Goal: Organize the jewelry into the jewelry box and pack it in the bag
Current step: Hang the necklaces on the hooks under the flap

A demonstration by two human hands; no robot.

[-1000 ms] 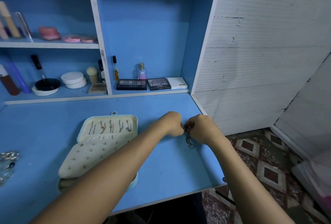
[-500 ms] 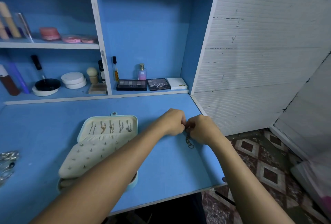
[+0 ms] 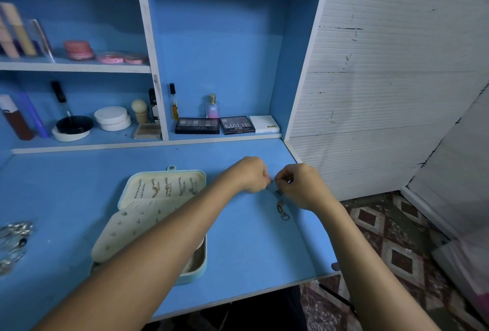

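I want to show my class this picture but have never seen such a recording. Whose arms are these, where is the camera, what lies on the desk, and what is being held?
There is no machine here: a person wears a wide-angle camera on the head, looking down at their own arms. The left hand and right hand meet over a blue desk, both pinching a thin chain whose loose end hangs onto the desk. To the left lies an open jewelry box with chains hooked in its lid and small studs on a padded flap. More silvery jewelry sits at the desk's left edge. Makeup fills the shelves behind.
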